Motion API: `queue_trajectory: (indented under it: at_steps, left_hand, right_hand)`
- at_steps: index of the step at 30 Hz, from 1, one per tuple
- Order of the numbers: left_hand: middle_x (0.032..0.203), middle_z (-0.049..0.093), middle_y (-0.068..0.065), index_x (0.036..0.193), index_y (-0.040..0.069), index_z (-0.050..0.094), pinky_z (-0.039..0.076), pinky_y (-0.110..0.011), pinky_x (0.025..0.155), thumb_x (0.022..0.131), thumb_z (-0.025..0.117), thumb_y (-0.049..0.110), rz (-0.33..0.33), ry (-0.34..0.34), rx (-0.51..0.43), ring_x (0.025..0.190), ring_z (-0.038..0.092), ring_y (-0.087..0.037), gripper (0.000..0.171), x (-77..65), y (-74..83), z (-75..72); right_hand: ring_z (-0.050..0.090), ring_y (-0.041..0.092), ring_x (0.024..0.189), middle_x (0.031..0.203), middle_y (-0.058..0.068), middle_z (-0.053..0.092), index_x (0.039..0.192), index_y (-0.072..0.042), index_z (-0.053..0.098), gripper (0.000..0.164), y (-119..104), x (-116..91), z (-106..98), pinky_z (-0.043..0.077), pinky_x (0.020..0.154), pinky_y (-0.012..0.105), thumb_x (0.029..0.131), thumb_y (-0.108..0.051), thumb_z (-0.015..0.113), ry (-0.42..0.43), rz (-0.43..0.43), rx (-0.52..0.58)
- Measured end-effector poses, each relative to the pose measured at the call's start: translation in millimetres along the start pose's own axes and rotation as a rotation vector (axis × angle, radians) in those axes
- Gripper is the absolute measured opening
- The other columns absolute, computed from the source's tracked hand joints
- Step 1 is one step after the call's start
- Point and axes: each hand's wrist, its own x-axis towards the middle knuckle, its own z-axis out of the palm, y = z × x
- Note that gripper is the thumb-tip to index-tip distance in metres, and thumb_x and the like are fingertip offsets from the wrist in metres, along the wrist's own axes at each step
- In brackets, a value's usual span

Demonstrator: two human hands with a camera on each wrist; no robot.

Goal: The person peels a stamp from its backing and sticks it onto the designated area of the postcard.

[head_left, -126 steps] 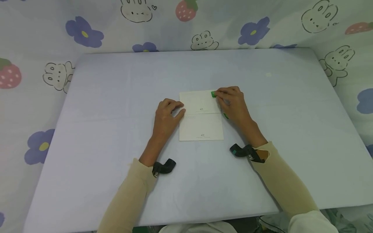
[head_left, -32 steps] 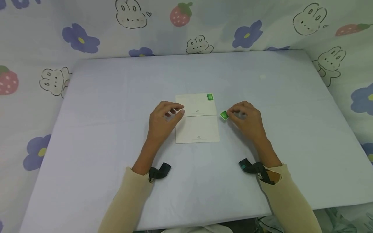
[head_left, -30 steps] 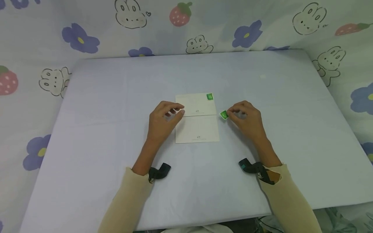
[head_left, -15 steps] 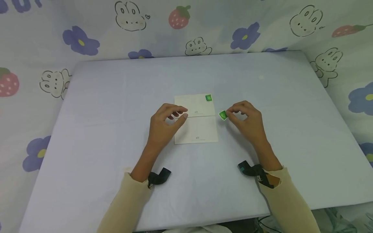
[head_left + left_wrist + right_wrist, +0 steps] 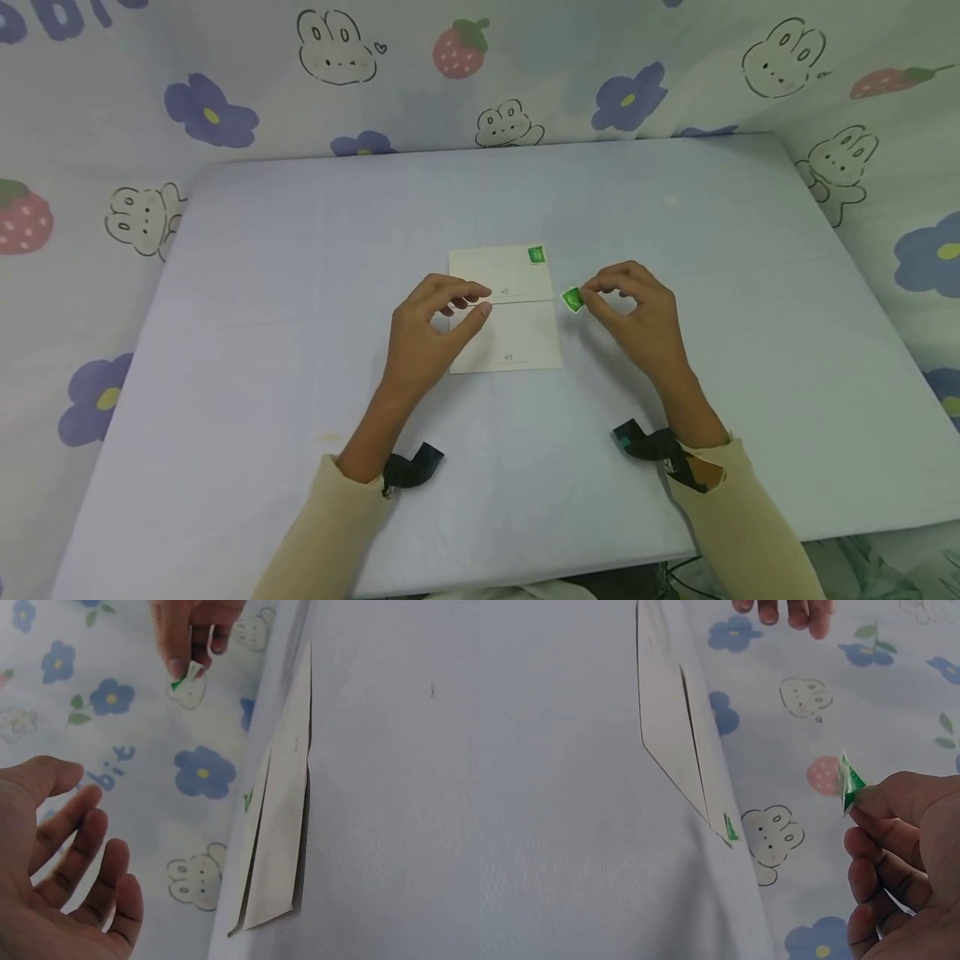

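Note:
Two off-white cards, like postcards, lie edge to edge on the table. On the far card (image 5: 487,265) a green postage stamp (image 5: 536,255) sits in the top right corner. The near card (image 5: 525,337) shows only a small printed mark. My right hand (image 5: 637,317) pinches a second green stamp (image 5: 572,299) between thumb and forefinger, just right of the cards; the right wrist view also shows this held stamp (image 5: 850,787). My left hand (image 5: 431,333) hovers over the cards' left side, thumb and fingers apart and holding nothing, as the left wrist view of the hand (image 5: 71,862) confirms.
A white cloth covers the table (image 5: 262,375). Behind and beside it hangs a curtain (image 5: 420,92) printed with flowers, rabbits and strawberries. Black wrist cameras (image 5: 412,467) sit at both sleeve cuffs.
Over four seconds ago, my right hand was at the far card's stamp; since then it has moved off and pinched the second stamp. Lately my left hand has drifted right and nearer over the cards.

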Motion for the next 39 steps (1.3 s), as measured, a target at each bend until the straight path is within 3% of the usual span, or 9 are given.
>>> queue_trajectory:
  at_steps: [10,15,39]
  left_hand:
    - [0.105,0.066,0.005,0.107,0.017,0.077,0.047,-0.037,0.079,0.091,0.076,0.016,0.029,0.003,-0.031,0.093,0.061,-0.019,0.017,-1.3,7.8,1.4]
    - [0.105,0.066,0.005,0.107,0.016,0.077,0.048,-0.036,0.079,0.090,0.076,0.015,0.041,0.009,-0.031,0.092,0.060,-0.016,0.017,-2.2,9.3,0.9]
    - [0.105,0.067,0.002,0.107,0.014,0.077,0.047,-0.036,0.077,0.090,0.075,0.010,0.078,0.021,-0.060,0.092,0.060,-0.016,0.017,-6.5,16.8,2.7]
  right_hand:
    - [0.058,0.010,0.098,0.097,0.000,0.067,0.091,-0.005,0.078,0.006,-4.5,-1.5,-3.9,0.042,0.082,0.032,0.085,-0.004,0.078,0.029,-0.033,0.049]
    - [0.057,0.010,0.099,0.099,0.001,0.067,0.091,-0.004,0.078,0.007,-8.5,-2.2,-3.9,0.039,0.081,0.026,0.084,-0.003,0.079,0.036,-0.028,0.054]
    - [0.057,0.014,0.101,0.099,0.009,0.066,0.090,0.000,0.076,0.011,-18.9,-5.7,-3.8,0.037,0.080,0.026,0.082,0.008,0.076,0.055,-0.082,0.112]
